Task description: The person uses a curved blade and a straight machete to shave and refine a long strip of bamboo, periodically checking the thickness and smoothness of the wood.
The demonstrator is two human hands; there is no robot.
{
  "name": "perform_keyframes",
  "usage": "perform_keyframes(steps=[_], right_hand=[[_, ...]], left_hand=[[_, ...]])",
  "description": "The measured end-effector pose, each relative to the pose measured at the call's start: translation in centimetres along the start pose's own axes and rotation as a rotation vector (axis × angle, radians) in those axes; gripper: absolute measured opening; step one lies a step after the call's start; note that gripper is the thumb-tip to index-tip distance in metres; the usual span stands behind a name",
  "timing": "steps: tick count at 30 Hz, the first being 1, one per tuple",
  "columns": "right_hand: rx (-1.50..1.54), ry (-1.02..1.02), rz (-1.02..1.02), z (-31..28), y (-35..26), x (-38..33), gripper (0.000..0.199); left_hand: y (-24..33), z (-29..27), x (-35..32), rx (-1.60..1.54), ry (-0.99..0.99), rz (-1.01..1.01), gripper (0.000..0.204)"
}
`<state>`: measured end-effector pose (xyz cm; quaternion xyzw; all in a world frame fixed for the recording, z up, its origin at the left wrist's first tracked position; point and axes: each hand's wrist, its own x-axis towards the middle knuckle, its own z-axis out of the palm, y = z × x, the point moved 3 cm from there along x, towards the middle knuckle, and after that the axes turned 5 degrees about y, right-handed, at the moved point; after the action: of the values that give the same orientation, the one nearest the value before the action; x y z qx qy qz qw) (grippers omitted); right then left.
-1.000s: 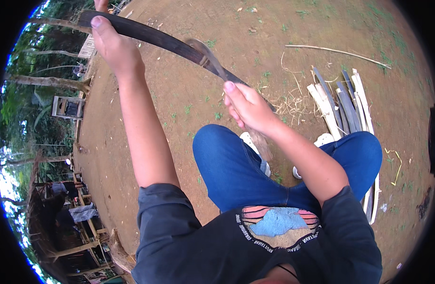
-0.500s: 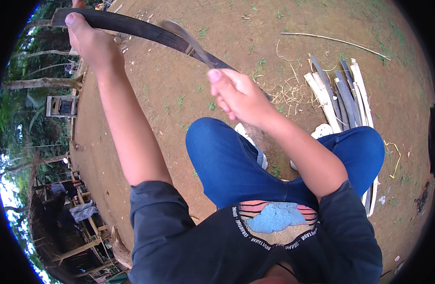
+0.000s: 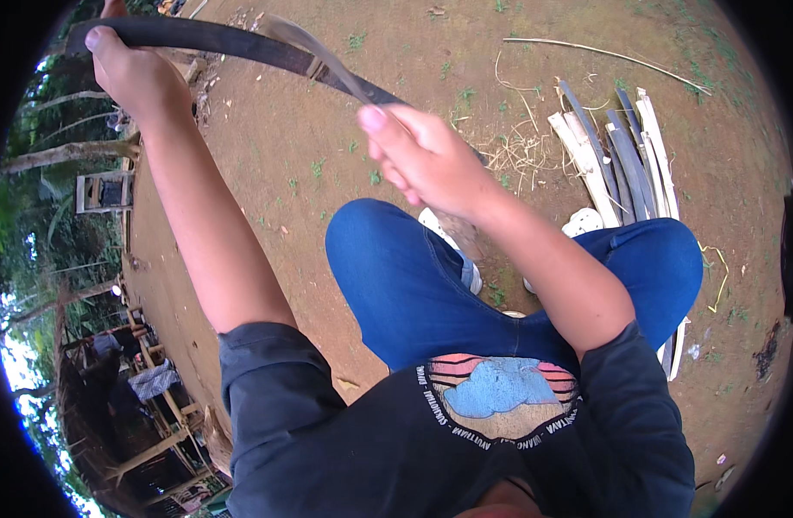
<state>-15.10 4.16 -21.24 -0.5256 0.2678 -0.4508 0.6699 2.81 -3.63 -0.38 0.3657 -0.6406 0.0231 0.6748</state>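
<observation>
- Dark strip point(image 3: 232, 40): runs from the left fingers, rightward and slightly downward, to pass behind the right fingers; its far end shows just beyond them.
- Left hand point(image 3: 144, 85): grasps the strip near its left end, thumb on the near face, one fingertip visible past the upper edge.
- Right hand point(image 3: 426, 160): fingers clenched around the grip of a knife, thumb uppermost.
- Knife point(image 3: 320, 57): blade projects up and left from the right fingers and crosses the strip; contact cannot be told.
- Pale band point(image 3: 312, 67): marks the strip just left of the blade, between the two hands.
- Brown wooden piece point(image 3: 458, 233): sits below the right fingers; whether it joins the knife cannot be told.
- Blue jeans point(image 3: 396, 276): bent knees lie below the right fingers and to their right.
- Pale shavings point(image 3: 521, 155): lie loose on the ground, right of the right fingers.
- Stacked strips point(image 3: 625, 160): dark and pale lengths, farther right, beyond the shavings.
- Thin stick point(image 3: 608, 58): lies on the ground, above the stack, up and right of the right fingers.
- Thatched shelter point(image 3: 111, 406): stands well apart, below the left fingers.
</observation>
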Motion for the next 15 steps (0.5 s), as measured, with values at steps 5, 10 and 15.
perform_keyframes(steps=[5, 10, 15], right_hand=[[-0.058, 0.05, -0.135, 0.0, -0.1, 1.4, 0.059], [-0.14, 0.335, 0.445, -6.8, 17.9, -1.9, 0.061], [-0.406, 0.348, 0.797, -14.6, 28.9, -7.3, 0.065]], left_hand=[[-1.3, -0.3, 1.3, 0.036, -0.059, 0.107, 0.053], [-2.0, 0.3, 0.5, 0.057, -0.054, -0.098, 0.062], [-5.3, -4.0, 2.1, -0.018, -0.133, -0.248, 0.068]])
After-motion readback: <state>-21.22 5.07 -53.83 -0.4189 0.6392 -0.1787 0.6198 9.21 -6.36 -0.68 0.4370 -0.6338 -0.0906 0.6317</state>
